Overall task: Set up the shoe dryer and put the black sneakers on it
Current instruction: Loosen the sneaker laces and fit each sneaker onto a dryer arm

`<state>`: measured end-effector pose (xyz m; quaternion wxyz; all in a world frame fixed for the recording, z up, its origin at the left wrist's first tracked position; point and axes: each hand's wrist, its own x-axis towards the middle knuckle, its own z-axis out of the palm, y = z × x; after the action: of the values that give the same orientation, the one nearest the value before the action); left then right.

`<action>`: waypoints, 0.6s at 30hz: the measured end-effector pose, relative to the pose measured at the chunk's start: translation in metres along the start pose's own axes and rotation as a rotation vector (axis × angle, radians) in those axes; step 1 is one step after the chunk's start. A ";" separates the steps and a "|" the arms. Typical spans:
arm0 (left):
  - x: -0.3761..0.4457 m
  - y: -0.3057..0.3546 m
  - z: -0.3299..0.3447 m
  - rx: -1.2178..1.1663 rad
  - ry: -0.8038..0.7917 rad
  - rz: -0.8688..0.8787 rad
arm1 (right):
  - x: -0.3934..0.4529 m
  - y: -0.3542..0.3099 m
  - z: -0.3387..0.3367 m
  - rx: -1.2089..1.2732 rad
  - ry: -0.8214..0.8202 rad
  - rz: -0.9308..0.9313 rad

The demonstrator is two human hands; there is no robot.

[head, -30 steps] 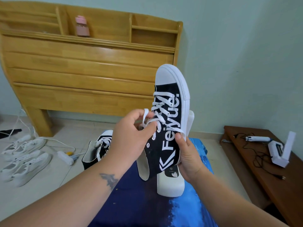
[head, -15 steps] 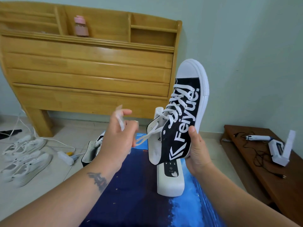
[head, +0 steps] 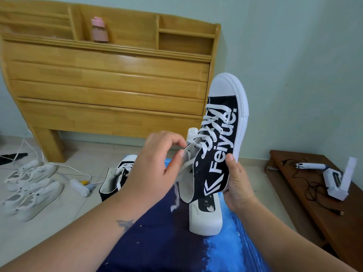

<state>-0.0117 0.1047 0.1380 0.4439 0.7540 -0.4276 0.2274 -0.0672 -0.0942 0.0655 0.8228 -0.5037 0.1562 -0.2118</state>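
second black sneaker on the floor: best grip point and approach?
Pinch the heel collar of the floor sneaker from above. It stands upright with its opening up and its collar rim exposed toward the camera; the toe points away. The left hand partly hides its right side, so probably come in from the left.

A blue patterned cloth surface point(head: 225, 250) is carrying a white plastic shoe dryer point(head: 205, 216), which is standing upright on it. A pale tiled floor point(head: 59, 213) is bearing a second black high-top sneaker with white laces point(head: 115, 179) just beside the cloth's far edge, two pairs of white sneakers point(head: 29, 183) lying at the left, and a white power strip point(head: 79, 187) with white cables lying between them. A wooden headboard with shelf compartments point(head: 110, 79) is standing on the floor against the wall, holding a pink bottle point(head: 99, 30). A low brown wooden desk point(head: 314, 203) at the right is carrying a white device point(head: 337, 179) and black cords point(head: 310, 185).
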 end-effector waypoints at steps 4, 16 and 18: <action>0.005 0.007 0.003 -0.003 -0.169 0.034 | -0.004 0.004 0.002 -0.021 -0.004 0.007; 0.006 -0.006 0.006 0.454 -0.301 0.115 | -0.008 0.001 0.007 0.002 -0.006 0.031; 0.003 -0.009 0.007 0.462 -0.334 0.139 | -0.007 0.001 0.006 0.025 -0.006 0.037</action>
<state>-0.0025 0.0996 0.1317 0.1673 0.8310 -0.4820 0.2215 -0.0705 -0.0852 0.0673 0.8332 -0.4911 0.1605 -0.1969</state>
